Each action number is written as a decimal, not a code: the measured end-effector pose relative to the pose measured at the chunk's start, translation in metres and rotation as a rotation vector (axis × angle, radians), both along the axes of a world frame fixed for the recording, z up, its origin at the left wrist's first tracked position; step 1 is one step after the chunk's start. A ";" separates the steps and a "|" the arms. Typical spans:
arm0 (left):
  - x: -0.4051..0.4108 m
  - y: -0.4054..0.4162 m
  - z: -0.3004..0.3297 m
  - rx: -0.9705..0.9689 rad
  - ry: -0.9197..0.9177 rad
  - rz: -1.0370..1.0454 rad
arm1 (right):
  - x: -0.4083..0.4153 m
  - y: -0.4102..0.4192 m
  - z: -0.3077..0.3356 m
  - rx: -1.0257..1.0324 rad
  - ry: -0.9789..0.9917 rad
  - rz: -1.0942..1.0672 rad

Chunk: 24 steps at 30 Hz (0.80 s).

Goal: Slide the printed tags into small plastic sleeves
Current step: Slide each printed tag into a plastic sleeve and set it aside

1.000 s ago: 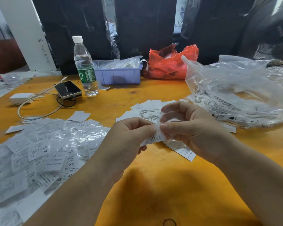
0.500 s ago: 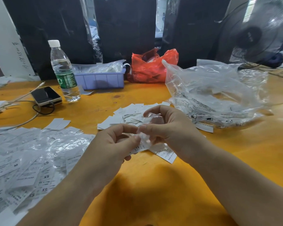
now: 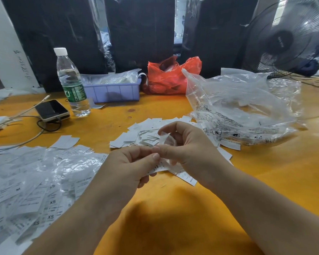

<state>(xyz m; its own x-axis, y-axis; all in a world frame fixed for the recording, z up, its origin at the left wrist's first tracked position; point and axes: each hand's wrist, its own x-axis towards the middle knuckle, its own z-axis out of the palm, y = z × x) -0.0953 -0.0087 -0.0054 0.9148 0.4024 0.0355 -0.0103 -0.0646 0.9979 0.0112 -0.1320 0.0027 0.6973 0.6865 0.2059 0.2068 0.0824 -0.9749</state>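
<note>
— Orange table [image 3: 173, 218], what lies on it beside the hands?
— Left of them, sleeved tags [image 3: 26, 181]; behind, loose tags [image 3: 134, 135].
— And the grip?
— Left hand [image 3: 129, 168] pinches a tag [image 3: 158, 167] (print showing); right hand [image 3: 190, 148] pinches a clear sleeve [image 3: 167, 139].

Bright, even light; soft focus and wide-angle bend at the edges.

You get daylight from gaps between the dark panels [image 3: 140, 30] at the back, blown out white near the fan [image 3: 284, 39]. Your arms throw a soft shadow on the table [image 3: 173, 227] just below the hands. Glare flashes off the clear bag [image 3: 247, 100] and the sleeved pile [image 3: 35, 181] at left, washing out print there. Edges curve and smear; the pile's lower left corner is blurred.
</note>
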 end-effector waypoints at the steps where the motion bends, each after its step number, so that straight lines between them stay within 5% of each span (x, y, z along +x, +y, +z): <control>1: 0.000 0.000 0.000 0.003 0.002 0.004 | 0.000 0.000 0.000 0.003 0.019 0.008; 7: -0.001 0.003 0.004 0.028 -0.019 0.083 | 0.004 -0.001 0.005 0.004 0.232 0.111; 13: -0.003 0.006 0.005 0.133 -0.053 0.162 | 0.007 -0.007 0.010 -0.210 0.183 0.258; 24: -0.003 0.007 0.003 0.144 0.015 0.150 | 0.011 -0.004 0.008 -0.088 0.194 0.087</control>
<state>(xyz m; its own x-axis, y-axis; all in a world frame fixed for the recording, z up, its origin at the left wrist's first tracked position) -0.0987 -0.0019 -0.0021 0.8456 0.5263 0.0895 0.0250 -0.2065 0.9781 0.0218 -0.1361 0.0104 0.6556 0.7550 0.0107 0.0106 0.0049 -0.9999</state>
